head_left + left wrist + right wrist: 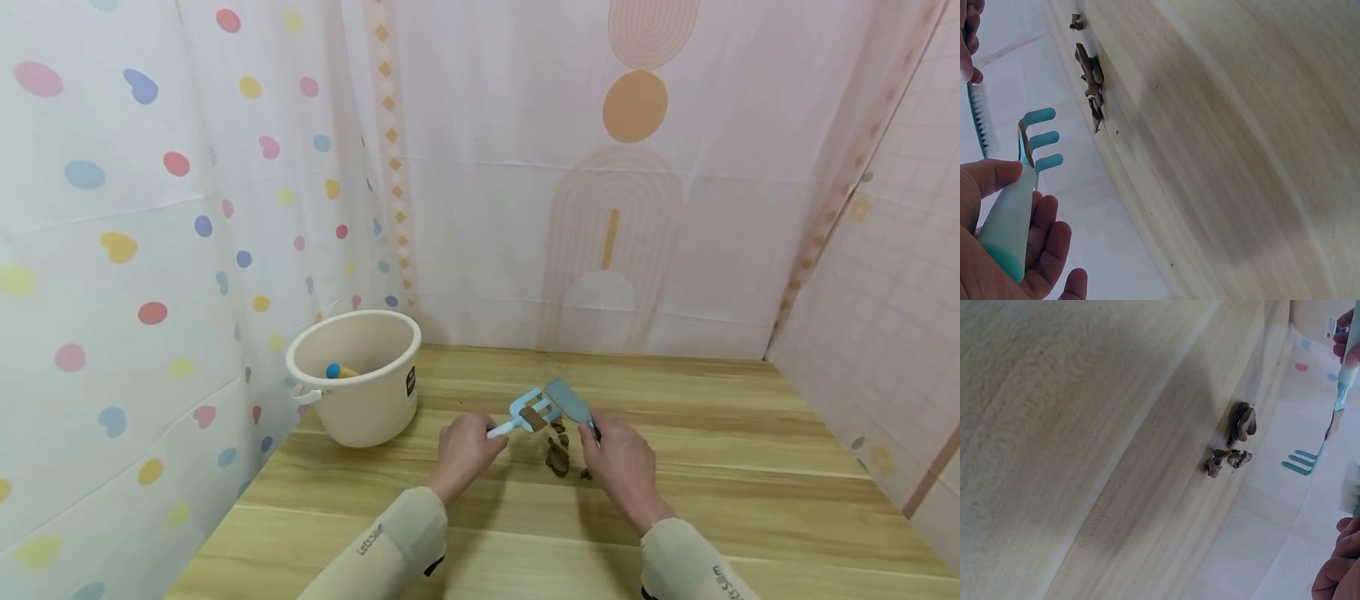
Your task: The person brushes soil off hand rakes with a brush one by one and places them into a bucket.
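My left hand (467,448) grips the pale handle of a small light-blue hand rake (520,412), held above the table with its tines bent over. A flat brown piece (533,418) lies on the rake's head. In my right hand (621,458) is a grey-blue brush (568,402), its white bristles (982,112) turned toward the rake in the left wrist view. Brush head and rake tines are close together. On the table below, between both hands, lie several crumpled brown clumps (557,458), also seen in the right wrist view.
A cream bucket (375,408) stands at the table's left, with a blue-tipped yellow handle (337,371) showing inside. The wooden table (720,433) ends at patterned curtains (480,250) behind and at both sides. Tiny dark crumbs dot the wood near the clumps.
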Tool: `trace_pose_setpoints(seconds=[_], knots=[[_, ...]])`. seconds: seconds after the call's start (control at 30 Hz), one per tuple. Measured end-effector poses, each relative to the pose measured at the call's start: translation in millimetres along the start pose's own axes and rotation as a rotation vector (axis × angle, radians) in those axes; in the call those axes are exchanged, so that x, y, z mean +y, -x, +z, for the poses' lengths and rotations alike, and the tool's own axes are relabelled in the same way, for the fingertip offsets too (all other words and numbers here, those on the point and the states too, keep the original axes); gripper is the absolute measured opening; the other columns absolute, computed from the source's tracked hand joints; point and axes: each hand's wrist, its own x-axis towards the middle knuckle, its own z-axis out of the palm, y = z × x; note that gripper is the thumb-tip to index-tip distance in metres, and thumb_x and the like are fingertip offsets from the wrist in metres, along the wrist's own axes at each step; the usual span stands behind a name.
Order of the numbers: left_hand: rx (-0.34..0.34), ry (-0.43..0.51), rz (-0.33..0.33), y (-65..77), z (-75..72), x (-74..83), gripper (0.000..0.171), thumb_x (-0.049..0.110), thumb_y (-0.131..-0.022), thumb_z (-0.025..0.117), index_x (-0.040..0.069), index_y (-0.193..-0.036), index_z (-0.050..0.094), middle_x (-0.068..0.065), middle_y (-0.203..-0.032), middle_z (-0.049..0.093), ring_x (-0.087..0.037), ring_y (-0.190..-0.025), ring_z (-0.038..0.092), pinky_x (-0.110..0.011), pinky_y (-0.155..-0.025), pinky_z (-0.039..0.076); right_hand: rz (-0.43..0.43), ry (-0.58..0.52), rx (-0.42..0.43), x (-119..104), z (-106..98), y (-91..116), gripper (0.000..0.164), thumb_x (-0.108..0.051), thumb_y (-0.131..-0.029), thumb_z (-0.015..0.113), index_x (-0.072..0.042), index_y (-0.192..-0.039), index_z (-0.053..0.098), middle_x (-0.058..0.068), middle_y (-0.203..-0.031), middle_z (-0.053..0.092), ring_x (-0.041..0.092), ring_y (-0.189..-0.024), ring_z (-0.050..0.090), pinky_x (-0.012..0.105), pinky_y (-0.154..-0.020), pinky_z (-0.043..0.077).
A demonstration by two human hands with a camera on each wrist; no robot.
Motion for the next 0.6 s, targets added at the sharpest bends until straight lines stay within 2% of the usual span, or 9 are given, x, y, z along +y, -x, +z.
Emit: trace_pose_setpoints(seconds=[0.2, 0.33, 0.6], knots=[[0.004, 0.058, -0.01, 4.1, 1.3, 0.0, 0.018, 0.026, -0.087, 0.072, 0.014, -0.074, 0.07, 0.008, -0.058, 0.054, -0.012, -0.055, 0.047, -0.035, -0.063, 0.039, -0.023, 0.019, -0.006, -4.7, 3.6, 1.8, 0.022, -0.034, -0.096, 0.064, -0.014, -0.099, 0.072, 0.01, -0.081, 0.065, 0.022, -0.059, 0.054, 0.036, -0.044, 0.039], [0.012, 0.084, -0.007, 6.1, 2.9, -0.2, 0.019, 0.027, -0.088, 0.071, 0.014, -0.074, 0.07, 0.008, -0.057, 0.054, -0.011, -0.052, 0.047, -0.032, -0.058, 0.038, -0.032, 0.027, -0.026, -8.8, 5.7, 2.1, 0.02, -0.035, -0.096, 0.064, -0.016, -0.097, 0.071, 0.009, -0.081, 0.065, 0.022, -0.062, 0.056, 0.037, -0.045, 0.04], [0.035, 0.061, 0.012, 10.8, 5.8, -2.2, 0.015, 0.022, -0.085, 0.072, 0.011, -0.075, 0.069, 0.007, -0.059, 0.054, -0.01, -0.052, 0.047, -0.029, -0.054, 0.039, -0.07, -0.002, -0.024, -16.0, 8.9, 4.7, 0.019, -0.033, -0.096, 0.064, -0.017, -0.086, 0.066, 0.004, -0.075, 0.061, 0.018, -0.059, 0.05, 0.034, -0.045, 0.038]])
